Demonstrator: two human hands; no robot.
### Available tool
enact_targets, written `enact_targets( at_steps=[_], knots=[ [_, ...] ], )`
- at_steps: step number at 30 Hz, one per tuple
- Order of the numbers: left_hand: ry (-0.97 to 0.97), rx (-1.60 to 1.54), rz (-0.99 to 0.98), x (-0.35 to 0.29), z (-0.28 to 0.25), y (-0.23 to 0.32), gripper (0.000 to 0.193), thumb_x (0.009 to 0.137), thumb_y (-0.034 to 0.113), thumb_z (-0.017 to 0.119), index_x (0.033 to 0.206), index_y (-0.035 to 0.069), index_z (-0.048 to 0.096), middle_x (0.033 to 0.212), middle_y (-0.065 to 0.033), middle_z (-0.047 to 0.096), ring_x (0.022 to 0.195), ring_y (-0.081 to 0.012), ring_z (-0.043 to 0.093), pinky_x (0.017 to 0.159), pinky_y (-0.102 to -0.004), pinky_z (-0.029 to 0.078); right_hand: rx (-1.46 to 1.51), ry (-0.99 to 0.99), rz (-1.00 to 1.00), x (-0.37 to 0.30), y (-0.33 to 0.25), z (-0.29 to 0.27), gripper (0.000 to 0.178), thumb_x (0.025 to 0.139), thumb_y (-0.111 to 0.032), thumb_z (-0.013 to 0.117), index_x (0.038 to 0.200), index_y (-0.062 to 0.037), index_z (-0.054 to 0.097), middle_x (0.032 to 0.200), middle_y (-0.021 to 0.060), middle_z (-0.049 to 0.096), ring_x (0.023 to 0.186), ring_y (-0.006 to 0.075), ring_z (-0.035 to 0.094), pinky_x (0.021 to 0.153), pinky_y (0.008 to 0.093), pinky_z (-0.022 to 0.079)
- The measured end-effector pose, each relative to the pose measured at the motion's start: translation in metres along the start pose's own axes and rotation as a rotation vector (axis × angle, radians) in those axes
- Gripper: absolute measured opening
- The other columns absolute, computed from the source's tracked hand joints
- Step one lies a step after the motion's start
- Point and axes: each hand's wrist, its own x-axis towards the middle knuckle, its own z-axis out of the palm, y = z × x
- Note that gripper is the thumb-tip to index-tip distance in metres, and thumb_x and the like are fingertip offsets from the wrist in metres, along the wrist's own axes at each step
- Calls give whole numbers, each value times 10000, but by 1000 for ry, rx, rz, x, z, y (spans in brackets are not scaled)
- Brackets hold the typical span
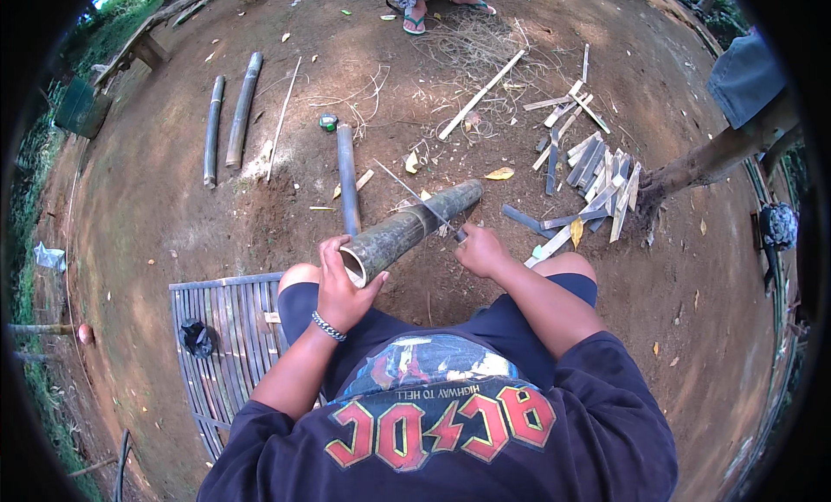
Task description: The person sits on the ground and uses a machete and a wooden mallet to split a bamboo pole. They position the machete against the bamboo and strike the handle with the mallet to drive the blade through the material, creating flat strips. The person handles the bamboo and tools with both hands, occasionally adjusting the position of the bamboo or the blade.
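Observation:
A thick greenish-grey bamboo tube (389, 240) lies slanted before my knees, its hollow cut end toward me and its other end pointing far right. My left hand (344, 287) is wrapped round the near open end, thumb beneath the rim. My right hand (482, 249) is closed on the dark handle of a long thin-bladed tool (405, 185). The blade crosses over the bamboo past its middle, pointing up and left; whether it is a saw or a knife, I cannot tell. Just beyond the left hand, a narrower bamboo pole (347, 177) lies on the soil.
Two bamboo poles (243, 111) and a green-black tape measure (328, 122) lie ahead. Split bamboo pieces (593, 169) are heaped at right by a tree trunk (710, 160). A slatted bamboo panel (234, 329) bears a black plastic bag (198, 337). Another person's sandalled feet (415, 19) are ahead.

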Motion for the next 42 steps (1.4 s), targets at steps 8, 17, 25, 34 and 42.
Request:
enact_targets(
  at_steps=[8, 17, 25, 34, 42],
  knots=[
    [-21, 15, 76, 6, -4, -3, 923, 669, 130, 908, 1387, -11, 346, 1291, -232, 495, 1193, -415, 525, 1033, -482, 445, -31, -31, -134, -18, -19, -12, 301, 831, -216, 669, 1072, -46, 606, 1019, 230, 711, 992, 439, 680, 901, 527, 537],
    [-25, -15, 186, 4, -2, 2, 931, 658, 109, 909, 1393, -4, 349, 1278, -243, 510, 1191, -421, 538, 1028, -485, 454, 37, -10, -264, -32, -13, -8, 273, 805, -220, 680, 1017, -62, 614, 1005, 210, 717, 986, 434, 678, 880, 525, 538],
    [-88, -29, 225, 7, -6, -3, 911, 639, 95, 911, 1365, 3, 369, 1266, -242, 515, 1184, -416, 545, 1024, -481, 457, 12, -34, -266, -23, -10, -21, 311, 815, -223, 690, 1058, -38, 636, 989, 249, 713, 987, 428, 686, 880, 526, 540],
    [-132, -50, 290, 11, -8, -3, 839, 647, 99, 896, 1335, 13, 422, 1255, -224, 535, 1165, -416, 559, 1008, -485, 470, -80, -61, -113, -21, -3, -24, 326, 808, -233, 688, 1064, -41, 624, 1012, 238, 714, 1002, 437, 678, 914, 520, 536],
    [-160, -45, 359, 15, -9, 0, 799, 659, 100, 893, 1315, 23, 442, 1269, -232, 547, 1164, -411, 567, 1003, -491, 470, -146, -84, -84, -12, 2, -38, 380, 809, -240, 697, 1118, -26, 638, 1065, 237, 716, 1049, 425, 677, 941, 517, 534]
  ],
)
